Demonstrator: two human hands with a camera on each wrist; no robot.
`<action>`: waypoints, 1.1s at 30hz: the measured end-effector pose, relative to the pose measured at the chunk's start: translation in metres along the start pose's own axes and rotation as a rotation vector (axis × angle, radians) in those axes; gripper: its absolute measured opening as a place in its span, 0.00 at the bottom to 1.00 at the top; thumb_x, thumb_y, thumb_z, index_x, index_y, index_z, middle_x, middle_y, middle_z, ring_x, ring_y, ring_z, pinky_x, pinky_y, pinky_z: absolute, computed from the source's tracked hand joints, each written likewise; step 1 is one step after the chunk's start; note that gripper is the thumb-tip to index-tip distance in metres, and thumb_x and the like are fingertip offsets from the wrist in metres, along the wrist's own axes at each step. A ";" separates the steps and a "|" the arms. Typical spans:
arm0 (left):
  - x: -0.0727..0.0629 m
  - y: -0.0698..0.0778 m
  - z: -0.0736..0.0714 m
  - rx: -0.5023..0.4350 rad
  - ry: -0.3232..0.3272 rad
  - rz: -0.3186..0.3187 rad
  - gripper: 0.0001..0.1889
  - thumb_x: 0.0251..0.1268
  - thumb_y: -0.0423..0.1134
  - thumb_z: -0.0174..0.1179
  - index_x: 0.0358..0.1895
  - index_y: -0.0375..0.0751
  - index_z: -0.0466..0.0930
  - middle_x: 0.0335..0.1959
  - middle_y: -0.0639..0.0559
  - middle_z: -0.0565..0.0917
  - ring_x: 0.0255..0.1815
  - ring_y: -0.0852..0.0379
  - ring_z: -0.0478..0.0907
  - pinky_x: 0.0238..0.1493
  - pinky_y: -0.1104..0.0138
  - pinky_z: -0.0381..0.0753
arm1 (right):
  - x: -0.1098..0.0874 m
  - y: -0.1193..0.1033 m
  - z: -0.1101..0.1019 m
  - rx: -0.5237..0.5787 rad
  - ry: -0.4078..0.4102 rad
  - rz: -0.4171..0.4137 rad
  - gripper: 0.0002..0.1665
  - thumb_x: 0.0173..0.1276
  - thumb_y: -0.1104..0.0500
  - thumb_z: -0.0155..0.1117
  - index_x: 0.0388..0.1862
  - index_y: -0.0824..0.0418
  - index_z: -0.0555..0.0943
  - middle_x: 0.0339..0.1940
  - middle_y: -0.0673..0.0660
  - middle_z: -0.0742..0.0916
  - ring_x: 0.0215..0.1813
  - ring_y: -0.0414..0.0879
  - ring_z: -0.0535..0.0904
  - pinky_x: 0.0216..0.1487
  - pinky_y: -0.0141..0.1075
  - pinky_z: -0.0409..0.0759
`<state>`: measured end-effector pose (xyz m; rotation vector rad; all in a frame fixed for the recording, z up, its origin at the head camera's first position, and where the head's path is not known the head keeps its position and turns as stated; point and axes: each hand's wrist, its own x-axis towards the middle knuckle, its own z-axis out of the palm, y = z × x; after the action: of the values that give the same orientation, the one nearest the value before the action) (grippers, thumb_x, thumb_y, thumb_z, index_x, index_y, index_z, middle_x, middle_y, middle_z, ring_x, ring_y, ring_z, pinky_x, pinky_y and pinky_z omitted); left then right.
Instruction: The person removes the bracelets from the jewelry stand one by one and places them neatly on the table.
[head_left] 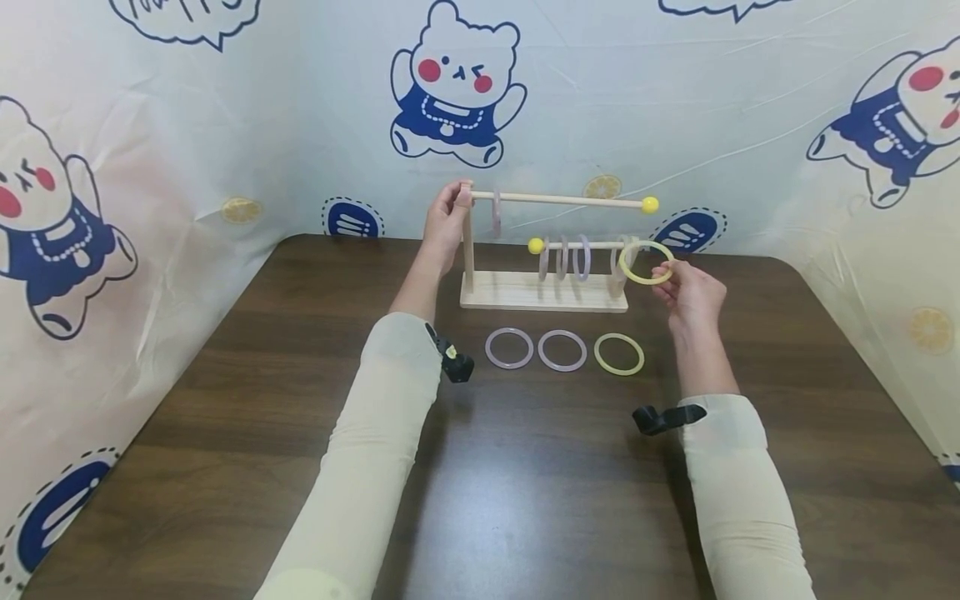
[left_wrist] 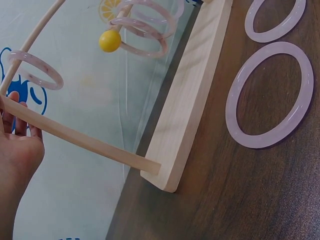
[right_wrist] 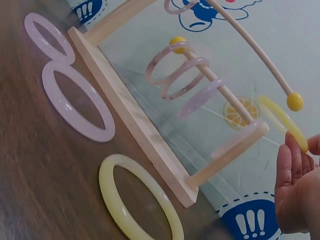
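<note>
My left hand [head_left: 447, 218] grips the top of the left post of a wooden bangle stand [head_left: 543, 292], fingers behind and thumb in front. In my right hand [head_left: 693, 293] a yellow bangle [head_left: 626, 273] is pinched by its edge, held up near the stand's right end. The right wrist view shows this bangle close to the yellow knob [right_wrist: 295, 102] of the upper rod, not around it. One pinkish bangle [left_wrist: 37, 70] hangs on the upper rod near the left post. Several pale bangles, among them a lavender bangle [head_left: 582, 257], hang on the lower rod.
In front of the stand, two lavender bangles lie flat, a left one [head_left: 509, 367] and a middle one [head_left: 562, 367], with a second yellow bangle [head_left: 619, 372] to their right. The dark wooden table [head_left: 480, 492] meets a printed cloth backdrop [head_left: 315, 125] behind.
</note>
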<state>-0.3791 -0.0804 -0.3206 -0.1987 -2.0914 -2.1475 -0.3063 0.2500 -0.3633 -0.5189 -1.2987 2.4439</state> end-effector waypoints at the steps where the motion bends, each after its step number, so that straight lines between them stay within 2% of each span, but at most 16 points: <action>1: 0.002 -0.003 0.000 -0.004 0.001 0.002 0.23 0.68 0.48 0.47 0.62 0.42 0.68 0.55 0.49 0.74 0.57 0.57 0.69 0.59 0.67 0.63 | 0.000 0.000 -0.001 -0.005 -0.003 0.000 0.10 0.58 0.73 0.58 0.20 0.69 0.81 0.15 0.58 0.83 0.16 0.44 0.80 0.16 0.31 0.75; 8: 0.004 -0.007 0.001 -0.009 0.023 0.009 0.22 0.68 0.50 0.47 0.61 0.44 0.69 0.53 0.49 0.75 0.56 0.58 0.69 0.59 0.67 0.63 | 0.003 0.001 -0.014 -0.057 -0.017 0.000 0.11 0.61 0.70 0.57 0.20 0.68 0.82 0.14 0.57 0.83 0.15 0.42 0.79 0.16 0.30 0.73; 19: 0.005 -0.008 0.001 -0.014 0.021 0.017 0.22 0.68 0.50 0.48 0.60 0.43 0.69 0.52 0.49 0.75 0.55 0.57 0.69 0.57 0.68 0.64 | 0.002 -0.001 -0.029 -0.134 -0.073 0.040 0.14 0.63 0.68 0.58 0.18 0.66 0.82 0.15 0.56 0.83 0.17 0.42 0.80 0.19 0.30 0.76; 28: -0.011 0.013 0.003 -0.005 0.018 -0.020 0.21 0.70 0.45 0.47 0.61 0.40 0.68 0.54 0.47 0.74 0.57 0.55 0.68 0.58 0.68 0.63 | 0.004 -0.008 -0.042 -0.171 -0.109 0.077 0.11 0.61 0.69 0.58 0.20 0.67 0.82 0.15 0.55 0.84 0.17 0.42 0.80 0.18 0.30 0.75; 33: -0.004 0.005 0.002 -0.003 0.013 -0.014 0.21 0.69 0.47 0.47 0.61 0.42 0.68 0.54 0.47 0.74 0.56 0.56 0.69 0.58 0.68 0.64 | 0.004 -0.011 -0.053 -0.206 -0.106 0.079 0.11 0.61 0.69 0.59 0.20 0.66 0.82 0.15 0.55 0.84 0.17 0.42 0.80 0.19 0.31 0.77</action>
<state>-0.3747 -0.0781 -0.3164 -0.1702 -2.0882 -2.1543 -0.2839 0.2956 -0.3822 -0.5070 -1.6148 2.4435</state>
